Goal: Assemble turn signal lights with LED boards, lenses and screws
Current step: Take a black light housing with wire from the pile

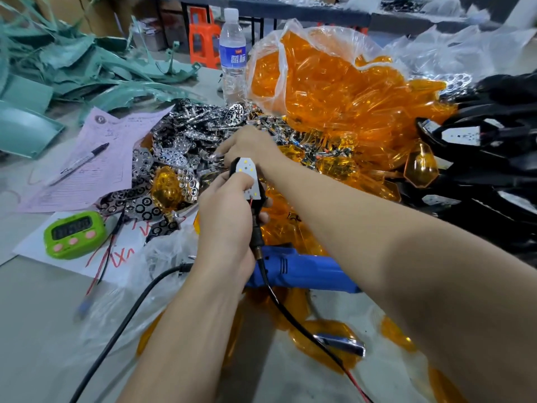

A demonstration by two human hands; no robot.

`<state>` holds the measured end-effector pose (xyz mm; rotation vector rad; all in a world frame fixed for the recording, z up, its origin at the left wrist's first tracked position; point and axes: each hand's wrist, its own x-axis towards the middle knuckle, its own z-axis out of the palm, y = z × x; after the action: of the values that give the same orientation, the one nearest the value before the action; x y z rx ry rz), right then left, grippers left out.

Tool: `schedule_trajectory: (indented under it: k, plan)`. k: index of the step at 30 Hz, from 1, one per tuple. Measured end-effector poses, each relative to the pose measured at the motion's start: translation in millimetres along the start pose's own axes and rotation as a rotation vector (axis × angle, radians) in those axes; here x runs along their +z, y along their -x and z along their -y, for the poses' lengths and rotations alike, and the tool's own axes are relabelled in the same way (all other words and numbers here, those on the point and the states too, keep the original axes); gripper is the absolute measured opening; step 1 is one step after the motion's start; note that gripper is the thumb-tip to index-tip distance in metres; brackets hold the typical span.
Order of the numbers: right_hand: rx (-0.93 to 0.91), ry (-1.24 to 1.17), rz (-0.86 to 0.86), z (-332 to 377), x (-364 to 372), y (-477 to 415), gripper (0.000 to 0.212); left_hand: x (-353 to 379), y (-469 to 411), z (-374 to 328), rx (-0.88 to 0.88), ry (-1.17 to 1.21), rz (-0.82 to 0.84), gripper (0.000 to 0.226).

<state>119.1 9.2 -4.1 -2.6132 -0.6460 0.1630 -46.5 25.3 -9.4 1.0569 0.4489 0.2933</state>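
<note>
Centrally, over the cluttered table (35,315), left hand (223,207) fingers grip the LED board (247,175); right hand (250,146) fingers unclear.

Grey table (37,330): teal parts (72,62) top L, pink form (122,135), white sheet (33,247), water btl (232,53), chrome reflector pile (174,135), bag of orange lenses (319,82).

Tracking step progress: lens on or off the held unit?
Off. The white LED board sits bare in the black housing the left hand grips; nothing covers it.

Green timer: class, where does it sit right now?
Head view, left side: the green timer lies on white paper, below the pink form, beside the chrome reflector pile.
</note>
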Motion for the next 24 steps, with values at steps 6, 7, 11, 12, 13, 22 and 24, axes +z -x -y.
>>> schedule_trajectory:
  k: [6,7,11,12,13,22,24]
  plan:
    - [0.288,-0.866,-0.342,-18.9,-28.0,61.5,0.023,1.6,3.5,0.6,0.018,-0.112,0.072,0.012]
    - [0.305,-0.968,-0.415,-20.3,-34.2,73.0,0.029,2.0,4.2,1.2,0.026,-0.141,0.095,0.013]
    - [0.171,-1.156,-0.546,-32.4,-44.7,150.5,0.018,4.4,13.7,4.4,0.154,-0.292,0.211,0.021]
    - [0.146,-1.121,-0.572,-34.5,-43.4,172.8,0.020,5.3,17.6,5.4,0.181,-0.305,0.240,0.020]
    - [0.133,-1.087,-0.591,-38.3,-41.3,193.7,0.022,7.0,21.7,6.2,0.178,-0.287,0.276,0.019]
    - [0.121,-1.056,-0.710,-60.6,-26.4,258.3,0.045,20.7,36.3,29.9,-0.111,-0.111,0.539,0.024]
    - [0.119,-1.099,-0.732,-62.2,-25.0,260.8,0.042,21.7,33.8,34.0,-0.116,-0.094,0.549,0.028]
